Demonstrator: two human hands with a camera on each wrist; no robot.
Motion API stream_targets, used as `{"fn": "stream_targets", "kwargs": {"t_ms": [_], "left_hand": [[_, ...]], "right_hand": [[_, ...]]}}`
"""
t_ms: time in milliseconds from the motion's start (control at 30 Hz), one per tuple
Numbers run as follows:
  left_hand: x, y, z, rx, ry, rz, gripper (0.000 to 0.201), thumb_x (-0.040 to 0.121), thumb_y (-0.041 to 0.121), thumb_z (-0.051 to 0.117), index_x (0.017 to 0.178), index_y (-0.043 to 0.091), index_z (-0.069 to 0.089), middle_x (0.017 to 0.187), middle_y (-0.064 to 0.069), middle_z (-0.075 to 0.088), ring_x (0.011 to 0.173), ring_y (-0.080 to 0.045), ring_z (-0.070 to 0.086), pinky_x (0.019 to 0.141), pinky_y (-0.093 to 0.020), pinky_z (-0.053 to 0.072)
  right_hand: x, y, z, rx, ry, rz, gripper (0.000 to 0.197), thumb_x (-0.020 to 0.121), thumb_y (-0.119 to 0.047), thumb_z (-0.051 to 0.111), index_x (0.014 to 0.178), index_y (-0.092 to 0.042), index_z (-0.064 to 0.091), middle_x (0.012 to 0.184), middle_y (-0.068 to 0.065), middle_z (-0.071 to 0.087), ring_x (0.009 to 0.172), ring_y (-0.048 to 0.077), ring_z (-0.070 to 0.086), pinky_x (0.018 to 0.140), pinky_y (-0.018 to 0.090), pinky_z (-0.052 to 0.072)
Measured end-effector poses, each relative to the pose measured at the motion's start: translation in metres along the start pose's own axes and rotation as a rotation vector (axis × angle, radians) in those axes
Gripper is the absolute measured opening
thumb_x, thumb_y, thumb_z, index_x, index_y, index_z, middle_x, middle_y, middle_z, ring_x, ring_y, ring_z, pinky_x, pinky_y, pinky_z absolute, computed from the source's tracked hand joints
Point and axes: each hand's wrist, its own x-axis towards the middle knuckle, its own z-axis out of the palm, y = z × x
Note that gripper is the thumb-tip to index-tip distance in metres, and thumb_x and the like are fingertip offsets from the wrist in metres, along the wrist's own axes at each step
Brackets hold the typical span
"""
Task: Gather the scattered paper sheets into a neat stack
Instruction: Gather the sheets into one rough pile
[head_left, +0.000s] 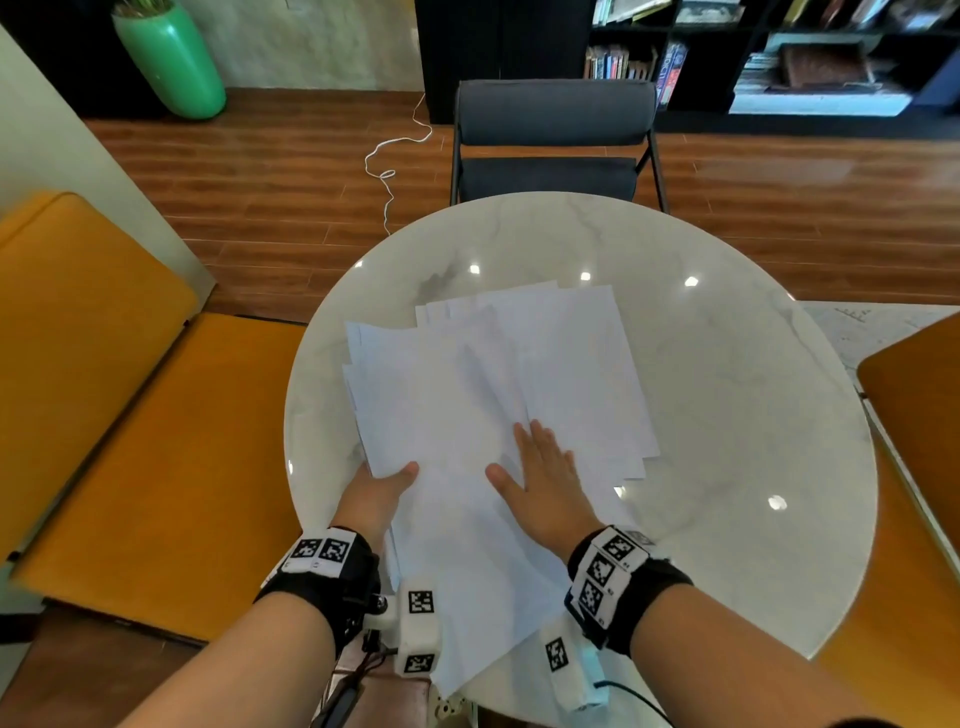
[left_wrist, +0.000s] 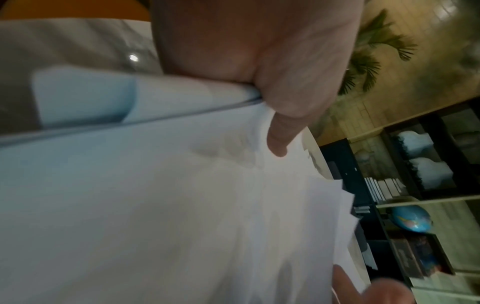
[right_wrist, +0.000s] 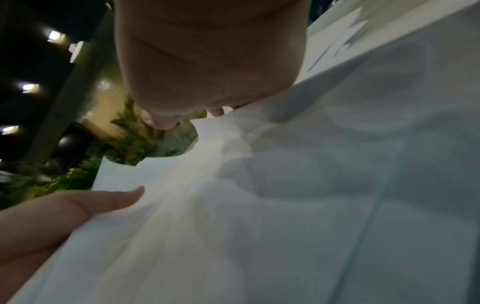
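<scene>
- Loose pile of white sheets (head_left: 483, 395) fanned across the near half of a round marble desk (head_left: 727, 374), edges out of line, near end hanging over the desk rim.
- Left hand (head_left: 376, 496) at the pile's left near edge, thumb (head_left: 405, 474) on top, fingers hidden beneath: grip pinching the sheets (left_wrist: 182, 205), confirmed in the left wrist view, thumb (left_wrist: 279, 131) pressed onto the top page.
- Right hand (head_left: 545, 483) laid flat on the pile, fingers straight and spread, thumb out to the side: grip open, palm pressing the paper.
- In the right wrist view, sheets (right_wrist: 285, 205) bowed and shadowed beneath the palm (right_wrist: 207, 57), left thumb (right_wrist: 114, 198) at the paper's edge.
- Further pages overlapping to the right and far side of the pile, all touching.
- Grey chair (head_left: 553, 140) behind the desk, orange seats (head_left: 130, 415) to the left, green vase (head_left: 171, 62) by the wall, white cord (head_left: 389, 161) on the wood floor.
</scene>
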Motion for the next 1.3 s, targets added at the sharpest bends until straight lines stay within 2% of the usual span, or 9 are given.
{"fn": "stream_targets", "kwargs": {"t_ms": [200,267,433,600,700,933,1067,1167,1300], "left_hand": [[0.008,-0.015,-0.017,0.119,0.142,-0.024,0.043,0.089,0.022,0.06,0.13,0.013,0.051,0.126,-0.011,0.062,0.113,-0.037,0.057,0.103,-0.051,0.043],[0.007,-0.016,-0.022,0.12,0.181,-0.032,0.041,0.09,0.023,0.059,0.128,0.012,0.053,0.124,-0.011,0.062,0.114,-0.037,0.057,0.103,-0.05,0.043],[0.011,-0.017,-0.043,0.129,0.289,-0.021,0.036,0.087,0.026,0.063,0.119,0.01,0.058,0.121,-0.013,0.065,0.11,-0.037,0.06,0.099,-0.05,0.047],[0.018,-0.025,-0.058,0.042,0.245,-0.033,0.033,0.074,0.029,0.077,0.102,0.021,0.062,0.115,-0.009,0.069,0.104,-0.034,0.065,0.095,-0.053,0.049],[0.024,-0.028,-0.061,0.025,0.206,-0.054,0.053,0.059,0.039,0.083,0.104,0.016,0.067,0.108,-0.007,0.072,0.097,-0.033,0.068,0.091,-0.053,0.052],[0.016,-0.026,-0.063,-0.007,0.196,-0.041,0.04,0.082,0.024,0.071,0.118,0.012,0.061,0.121,-0.009,0.066,0.112,-0.033,0.059,0.102,-0.052,0.043],[0.016,-0.031,-0.061,0.093,0.178,-0.039,0.044,0.084,0.028,0.068,0.123,0.012,0.056,0.122,-0.005,0.062,0.116,-0.029,0.054,0.105,-0.047,0.04],[0.017,-0.039,-0.06,0.111,0.166,-0.022,0.044,0.081,0.027,0.07,0.122,0.014,0.058,0.124,-0.006,0.064,0.115,-0.032,0.057,0.104,-0.05,0.042],[0.011,-0.039,-0.06,0.074,0.167,-0.004,0.037,0.084,0.018,0.068,0.119,0.011,0.06,0.118,-0.009,0.066,0.111,-0.033,0.059,0.102,-0.05,0.043]], "right_hand": [[0.003,0.024,-0.029,0.203,0.323,0.014,0.059,0.093,-0.045,0.048,0.144,-0.019,0.037,0.148,0.005,0.044,0.135,0.022,0.04,0.113,0.034,0.028],[0.018,0.051,-0.046,0.024,0.384,0.139,0.067,0.091,-0.047,0.05,0.147,-0.016,0.03,0.155,0.01,0.029,0.143,0.028,0.026,0.117,0.039,0.019],[0.037,0.094,-0.068,-0.23,0.132,0.407,0.095,0.082,-0.061,0.054,0.152,-0.021,0.004,0.161,0.013,-0.007,0.147,0.034,-0.005,0.117,0.052,0.006],[0.04,0.077,-0.069,-0.234,0.216,0.375,0.089,0.08,-0.044,0.066,0.15,-0.021,0.015,0.155,0.016,0.021,0.14,0.037,0.022,0.111,0.05,0.027],[0.044,0.063,-0.072,-0.202,0.243,0.456,0.105,0.069,-0.048,0.075,0.149,-0.022,0.012,0.141,0.018,0.035,0.129,0.036,0.036,0.102,0.048,0.035],[0.031,0.046,-0.056,-0.22,0.385,0.368,0.083,0.079,-0.07,0.045,0.142,-0.017,0.036,0.145,0.015,0.032,0.129,0.037,0.033,0.104,0.049,0.029],[0.022,0.019,-0.027,-0.2,0.175,0.318,0.092,0.072,-0.055,0.069,0.141,-0.011,0.026,0.132,0.014,0.046,0.12,0.034,0.047,0.096,0.044,0.039],[0.029,0.015,-0.028,0.074,0.116,0.411,0.072,0.074,-0.03,0.077,0.126,-0.005,0.035,0.124,0.018,0.054,0.114,0.035,0.055,0.093,0.041,0.046],[0.03,0.015,-0.041,-0.025,0.164,0.52,0.08,0.068,-0.037,0.08,0.126,-0.009,0.033,0.126,0.015,0.039,0.114,0.036,0.049,0.088,0.045,0.045]]}}
